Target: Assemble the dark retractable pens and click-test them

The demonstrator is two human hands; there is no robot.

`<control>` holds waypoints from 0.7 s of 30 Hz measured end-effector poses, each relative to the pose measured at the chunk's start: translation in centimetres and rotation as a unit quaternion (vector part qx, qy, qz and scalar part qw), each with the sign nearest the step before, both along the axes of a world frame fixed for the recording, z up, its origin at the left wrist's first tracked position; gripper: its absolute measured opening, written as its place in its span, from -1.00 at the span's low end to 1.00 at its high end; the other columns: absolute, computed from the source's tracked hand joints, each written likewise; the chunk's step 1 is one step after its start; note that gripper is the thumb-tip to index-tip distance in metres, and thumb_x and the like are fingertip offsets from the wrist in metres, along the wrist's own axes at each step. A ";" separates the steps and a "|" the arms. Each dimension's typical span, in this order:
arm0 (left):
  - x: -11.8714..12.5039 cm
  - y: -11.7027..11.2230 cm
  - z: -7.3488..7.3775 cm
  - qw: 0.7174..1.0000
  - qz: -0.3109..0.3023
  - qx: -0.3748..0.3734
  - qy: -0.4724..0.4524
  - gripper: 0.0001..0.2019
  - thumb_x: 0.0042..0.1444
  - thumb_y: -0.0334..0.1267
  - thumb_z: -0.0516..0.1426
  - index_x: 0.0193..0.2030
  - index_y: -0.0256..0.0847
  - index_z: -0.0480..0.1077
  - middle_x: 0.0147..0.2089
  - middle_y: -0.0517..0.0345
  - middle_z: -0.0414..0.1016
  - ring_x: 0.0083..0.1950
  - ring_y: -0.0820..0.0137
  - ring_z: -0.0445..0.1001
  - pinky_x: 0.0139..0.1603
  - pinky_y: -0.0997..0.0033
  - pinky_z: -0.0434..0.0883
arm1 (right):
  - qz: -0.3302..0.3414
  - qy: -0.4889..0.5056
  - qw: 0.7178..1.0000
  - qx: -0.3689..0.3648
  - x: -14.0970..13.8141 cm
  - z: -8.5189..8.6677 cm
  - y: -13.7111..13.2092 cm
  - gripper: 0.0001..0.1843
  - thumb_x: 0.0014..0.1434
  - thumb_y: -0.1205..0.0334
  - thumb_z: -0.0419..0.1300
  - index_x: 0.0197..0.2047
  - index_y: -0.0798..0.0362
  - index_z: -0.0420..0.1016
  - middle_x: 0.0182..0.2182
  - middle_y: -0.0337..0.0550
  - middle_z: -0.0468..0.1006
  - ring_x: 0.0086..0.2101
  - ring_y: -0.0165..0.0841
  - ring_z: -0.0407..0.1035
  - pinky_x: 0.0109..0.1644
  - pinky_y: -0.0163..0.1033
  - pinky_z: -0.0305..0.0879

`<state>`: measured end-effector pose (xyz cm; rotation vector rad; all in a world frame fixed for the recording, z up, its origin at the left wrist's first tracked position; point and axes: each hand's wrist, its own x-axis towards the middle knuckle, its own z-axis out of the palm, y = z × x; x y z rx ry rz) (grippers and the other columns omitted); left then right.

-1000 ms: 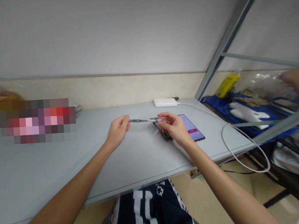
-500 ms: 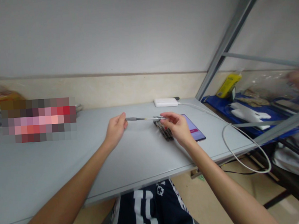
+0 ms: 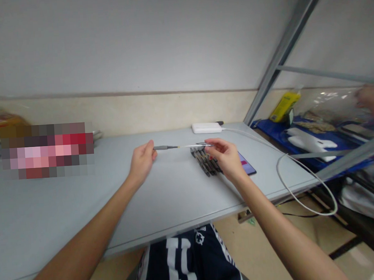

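Note:
Above a grey table, my left hand pinches the dark grey end of a pen part. A thin pale refill stretches from it to my right hand, whose fingers are closed on the other pen piece. Under my right hand, a row of several dark pens lies on the table. A phone with a lit purple screen lies just right of them, partly hidden by my hand.
A white power bank sits at the table's back edge, its white cable looping off the right side. A metal frame rises at right. Beyond it a blue surface holds bags and a yellow packet; another person's hand is there.
My hands have drawn apart, the left going left and the right going right. More of the thin refill shows between the two pen pieces, and the row of pens is more exposed.

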<state>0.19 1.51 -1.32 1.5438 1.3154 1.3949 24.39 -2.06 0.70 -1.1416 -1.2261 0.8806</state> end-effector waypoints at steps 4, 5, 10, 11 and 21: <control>-0.1 0.0 0.0 1.000 -0.003 -0.005 -0.008 -0.53 0.17 0.00 -0.05 -0.70 -0.15 0.11 -0.70 0.28 0.04 -0.64 0.49 0.02 -0.59 0.41 0.01 | -0.002 0.010 1.000 -0.002 0.0 0.1 -0.1 -0.71 -0.15 0.18 0.30 -0.28 0.05 0.52 -0.59 -0.28 0.39 -0.55 -0.41 0.23 -0.45 -0.27 0.21; -0.1 0.0 0.0 1.000 -0.003 -0.006 -0.010 -0.53 0.17 0.00 -0.05 -0.71 -0.16 0.11 -0.70 0.29 0.04 -0.64 0.49 0.02 -0.59 0.41 0.01 | -0.003 0.013 1.000 -0.002 0.0 0.1 -0.1 -0.71 -0.15 0.19 0.30 -0.28 0.05 0.52 -0.58 -0.27 0.40 -0.54 -0.41 0.23 -0.45 -0.27 0.21; -0.1 0.0 0.1 1.000 0.005 -0.009 -0.013 -0.53 0.17 -0.01 -0.05 -0.71 -0.16 0.11 -0.70 0.29 0.04 -0.64 0.50 0.01 -0.61 0.41 -0.01 | -0.016 0.010 1.000 -0.004 0.2 0.2 0.1 -0.70 -0.16 0.18 0.30 -0.29 0.06 0.53 -0.59 -0.26 0.40 -0.54 -0.40 0.23 -0.46 -0.27 0.21; -0.1 0.0 0.1 1.000 0.006 -0.010 -0.014 -0.53 0.17 -0.01 -0.05 -0.71 -0.16 0.11 -0.70 0.29 0.04 -0.64 0.50 0.01 -0.61 0.41 -0.01 | -0.019 0.010 1.000 -0.002 0.2 0.1 0.1 -0.70 -0.16 0.18 0.30 -0.29 0.06 0.53 -0.59 -0.27 0.40 -0.54 -0.41 0.23 -0.46 -0.28 0.20; 0.0 -0.2 0.2 1.000 0.004 -0.009 -0.007 -0.53 0.18 -0.02 -0.06 -0.71 -0.17 0.11 -0.70 0.29 0.03 -0.63 0.50 0.01 -0.59 0.41 -0.02 | -0.009 0.017 1.000 -0.002 0.0 0.2 0.0 -0.71 -0.17 0.20 0.32 -0.29 0.07 0.54 -0.60 -0.28 0.40 -0.57 -0.44 0.21 -0.47 -0.29 0.22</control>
